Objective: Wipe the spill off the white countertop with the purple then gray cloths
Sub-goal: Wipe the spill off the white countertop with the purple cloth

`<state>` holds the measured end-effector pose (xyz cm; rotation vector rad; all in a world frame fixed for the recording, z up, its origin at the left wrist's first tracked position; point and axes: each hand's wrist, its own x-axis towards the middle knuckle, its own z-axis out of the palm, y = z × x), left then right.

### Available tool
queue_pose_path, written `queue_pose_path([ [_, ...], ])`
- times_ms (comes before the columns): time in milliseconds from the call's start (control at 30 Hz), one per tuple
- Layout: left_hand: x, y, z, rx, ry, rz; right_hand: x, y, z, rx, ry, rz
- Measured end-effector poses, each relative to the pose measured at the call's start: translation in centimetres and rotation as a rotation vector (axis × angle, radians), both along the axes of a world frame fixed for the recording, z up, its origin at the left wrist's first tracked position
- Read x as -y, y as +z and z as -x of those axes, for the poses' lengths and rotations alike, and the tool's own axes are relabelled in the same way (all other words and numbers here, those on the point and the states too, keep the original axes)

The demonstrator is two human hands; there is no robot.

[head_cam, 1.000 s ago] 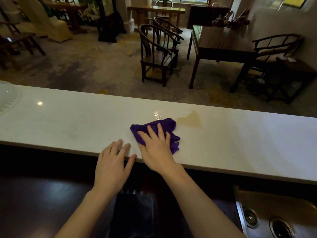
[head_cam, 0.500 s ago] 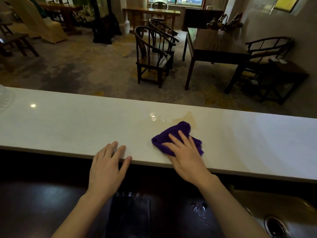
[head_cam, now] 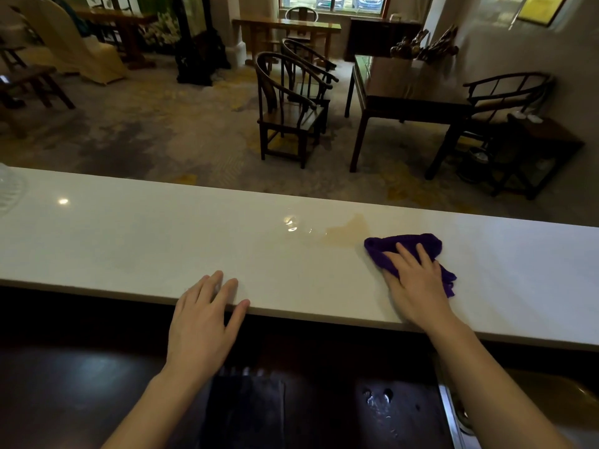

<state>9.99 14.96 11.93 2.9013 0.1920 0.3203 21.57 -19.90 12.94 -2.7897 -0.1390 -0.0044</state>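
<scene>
Spill: tan puddle with a clear wet sheen running left of it, on the far half of the white countertop, about mid-length. Purple cloth lies bunched just right of the puddle, its left corner touching or almost touching the tan edge; I can't tell which. Cloth's long axis runs left-far to right-near, a loose tail trailing toward the near edge. My right hand lies flat on the cloth, fingers spread and pressing down, nothing pinched. Left hand rests open on the near edge, fingers splayed, holding nothing. To do this pass well I'd sweep left across the whole puddle and the clear patch, palm weight even, cloth flattened rather than balled. Gray cloth not in view. Dark chairs stand beyond the counter.
</scene>
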Motion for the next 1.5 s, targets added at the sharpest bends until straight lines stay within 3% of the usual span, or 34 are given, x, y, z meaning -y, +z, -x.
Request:
queue_pose_path([
  [433, 0.1, 0.2, 0.0, -0.024, 0.005, -0.004, -4.2, 0.5, -6.7, -0.091, -0.239, 0.012],
  [700, 0.3, 0.1, 0.0, -0.032, 0.019, 0.016, -8.9, -0.1, -9.8, -0.142, -0.264, 0.034],
  [1200, 0.2, -0.2, -0.2, 0.001, 0.018, -0.004, -23.8, 0.8, -6.3, -0.177, 0.339, -0.086],
  [1500, 0.4, -0.4, -0.2, 0.04, 0.022, 0.076, -24.5, 0.4, -1.5, -0.151, 0.632, -0.118],
])
